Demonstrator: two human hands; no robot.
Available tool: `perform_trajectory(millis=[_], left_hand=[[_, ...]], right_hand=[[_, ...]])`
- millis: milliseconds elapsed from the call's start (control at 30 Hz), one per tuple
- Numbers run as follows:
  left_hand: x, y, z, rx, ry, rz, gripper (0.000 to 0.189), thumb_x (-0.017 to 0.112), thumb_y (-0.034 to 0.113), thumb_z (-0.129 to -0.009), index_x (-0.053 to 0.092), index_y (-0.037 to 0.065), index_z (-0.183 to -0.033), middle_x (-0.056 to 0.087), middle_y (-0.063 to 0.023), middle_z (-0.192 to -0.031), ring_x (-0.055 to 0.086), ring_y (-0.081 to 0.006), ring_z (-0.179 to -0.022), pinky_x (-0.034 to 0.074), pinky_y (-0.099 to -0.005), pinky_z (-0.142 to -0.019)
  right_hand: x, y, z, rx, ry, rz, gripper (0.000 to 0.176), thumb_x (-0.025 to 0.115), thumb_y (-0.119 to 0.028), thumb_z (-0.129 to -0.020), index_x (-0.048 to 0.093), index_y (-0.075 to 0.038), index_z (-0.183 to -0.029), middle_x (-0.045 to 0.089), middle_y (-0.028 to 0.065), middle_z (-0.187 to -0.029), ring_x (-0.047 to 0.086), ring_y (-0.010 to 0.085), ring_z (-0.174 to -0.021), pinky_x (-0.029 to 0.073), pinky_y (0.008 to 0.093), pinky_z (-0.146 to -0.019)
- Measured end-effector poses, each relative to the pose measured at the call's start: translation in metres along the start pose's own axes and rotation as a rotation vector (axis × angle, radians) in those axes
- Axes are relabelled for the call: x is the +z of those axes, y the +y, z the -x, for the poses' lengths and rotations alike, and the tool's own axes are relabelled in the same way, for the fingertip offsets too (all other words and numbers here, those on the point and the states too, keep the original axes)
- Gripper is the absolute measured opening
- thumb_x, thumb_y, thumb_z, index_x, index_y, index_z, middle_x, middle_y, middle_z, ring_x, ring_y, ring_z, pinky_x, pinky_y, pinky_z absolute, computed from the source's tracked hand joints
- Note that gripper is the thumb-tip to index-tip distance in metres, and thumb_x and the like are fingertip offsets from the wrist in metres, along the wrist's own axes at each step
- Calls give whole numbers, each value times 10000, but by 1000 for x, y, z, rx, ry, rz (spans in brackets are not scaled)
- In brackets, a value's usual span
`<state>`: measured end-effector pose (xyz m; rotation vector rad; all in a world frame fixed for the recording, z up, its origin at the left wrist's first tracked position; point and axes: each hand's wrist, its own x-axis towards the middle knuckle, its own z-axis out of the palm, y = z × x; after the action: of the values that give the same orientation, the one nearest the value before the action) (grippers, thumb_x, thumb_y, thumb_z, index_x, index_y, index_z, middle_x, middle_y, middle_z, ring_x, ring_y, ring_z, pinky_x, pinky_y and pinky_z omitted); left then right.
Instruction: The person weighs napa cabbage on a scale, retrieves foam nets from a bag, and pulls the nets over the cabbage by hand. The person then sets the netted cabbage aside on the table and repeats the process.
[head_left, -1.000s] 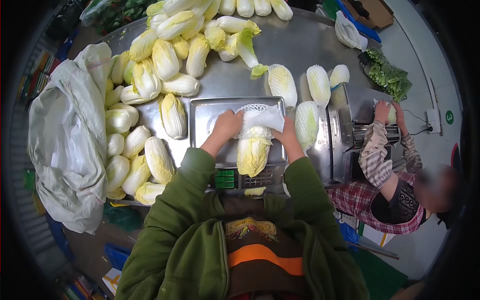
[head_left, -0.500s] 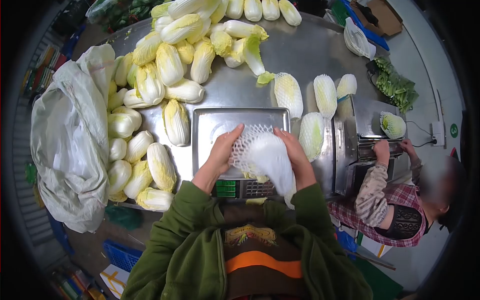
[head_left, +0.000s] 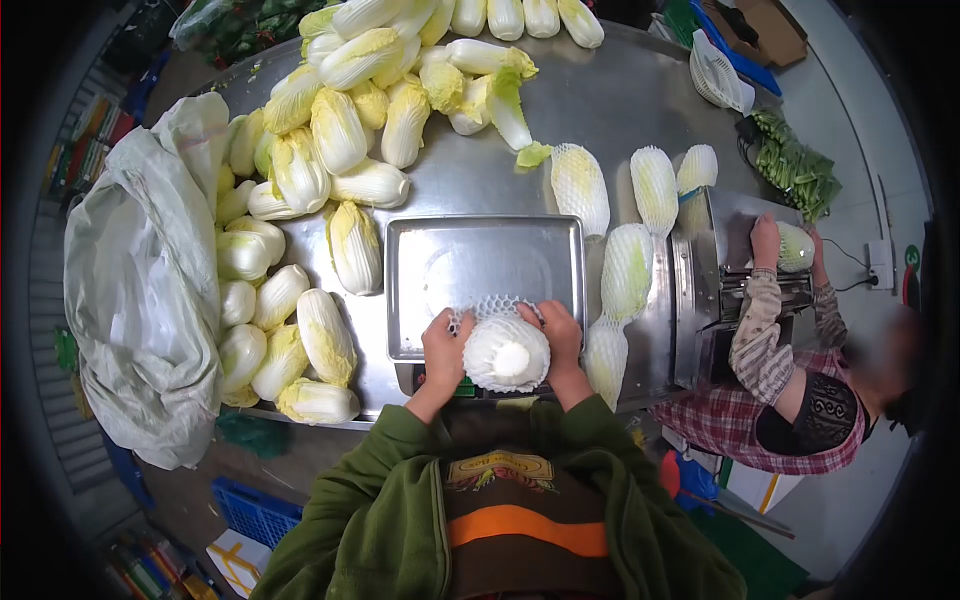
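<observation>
In the head view, a Chinese cabbage (head_left: 508, 362) in a white foam net sleeve is between my hands, its cut base turned up toward me. My left hand (head_left: 446, 352) grips the sleeve's left side, fingers wrapped into the mesh. My right hand (head_left: 558, 338) closes on the right side. Loose mesh of the foam net (head_left: 492, 306) spreads between my hands, beyond the cabbage. All this is over the near edge of a metal tray (head_left: 484, 236) on a scale, whose keypad is mostly hidden. Right of my right hand lies another netted cabbage (head_left: 605, 362).
Bare cabbages (head_left: 340, 130) are heaped left and at the back of the steel table (head_left: 590, 100). More netted cabbages (head_left: 580, 190) lie right of the tray. Beside a metal machine (head_left: 695, 300), a co-worker's hands (head_left: 766, 242) hold a netted cabbage. A white sack (head_left: 140, 290) stands left.
My hands have come down and nearer to me, tilting the netted cabbage so its base faces up. The co-worker's hands have moved from the machine's front onto a netted cabbage.
</observation>
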<state>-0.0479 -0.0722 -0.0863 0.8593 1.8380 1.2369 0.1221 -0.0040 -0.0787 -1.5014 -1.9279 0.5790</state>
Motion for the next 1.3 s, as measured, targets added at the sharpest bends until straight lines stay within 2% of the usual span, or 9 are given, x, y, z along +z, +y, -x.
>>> perform_trajectory(millis=[167,300,433,700,867,1067,1133,1267,1300], left_hand=[[2,0,-1,-124,-68,-63,345,635,258,-874,514,0,-1069,613,-155,-865,586,-174,-705,460,-324,-577],[-6,42,3,-659,-336,512,344,560,303,-923,539,2,-1089,617,-89,-841,589,-129,-656,492,-267,-540],[-30,40,9,-872,-601,148,530,407,484,-964,594,-6,-1044,506,-4,-593,467,-72,-445,472,-246,-419],[-102,93,22,-468,-1167,-54,440,494,422,-960,662,18,-1010,524,-1,-571,501,-71,-456,426,-216,-442],[-52,18,8,108,-447,-105,514,594,294,-901,455,-29,-1276,560,-158,-1076,575,-250,-974,477,-353,-841],[4,87,65,371,-456,-460,768,637,312,-878,232,-36,-1429,370,-231,-1362,461,-306,-1203,426,-396,-973],[-4,103,58,125,-826,81,792,671,296,-863,232,-40,-1429,421,-206,-1324,516,-263,-1142,454,-358,-936],[-60,65,-8,157,32,267,597,687,211,-830,420,32,-1333,539,-123,-1097,552,-155,-823,467,-300,-756],[-79,52,-32,199,342,125,532,693,178,-803,458,-19,-1238,525,-158,-1164,527,-235,-1004,433,-355,-884]], right_hand=[[5,21,12,458,-180,-633,232,668,-183,-844,568,-17,-972,648,113,-874,630,212,-765,492,334,-659],[-15,0,23,903,-311,-897,266,535,-124,-916,530,24,-1137,609,108,-1036,607,193,-878,502,315,-754],[-29,-2,45,1096,-470,-1003,320,458,-239,-968,536,-11,-1177,646,83,-885,618,127,-666,468,235,-530],[-128,-40,47,617,-1318,-686,351,441,-333,-980,626,-36,-995,601,8,-695,564,106,-514,428,216,-464],[-81,-22,32,727,-183,-666,478,565,-304,-935,453,0,-1287,618,98,-1054,619,138,-873,505,235,-671],[-55,-6,19,796,-247,-1108,573,712,-151,-806,440,17,-1281,603,145,-1090,630,242,-929,537,358,-779],[-95,8,33,746,-249,-1321,438,586,-141,-870,467,11,-1263,603,154,-1106,637,260,-952,548,378,-805],[-166,45,75,651,166,-1175,607,604,-126,-837,334,-44,-1374,507,185,-1234,570,332,-1054,521,432,-855],[-178,64,82,646,224,-1035,629,632,-114,-828,333,-46,-1377,494,181,-1246,558,315,-1060,509,419,-855]])
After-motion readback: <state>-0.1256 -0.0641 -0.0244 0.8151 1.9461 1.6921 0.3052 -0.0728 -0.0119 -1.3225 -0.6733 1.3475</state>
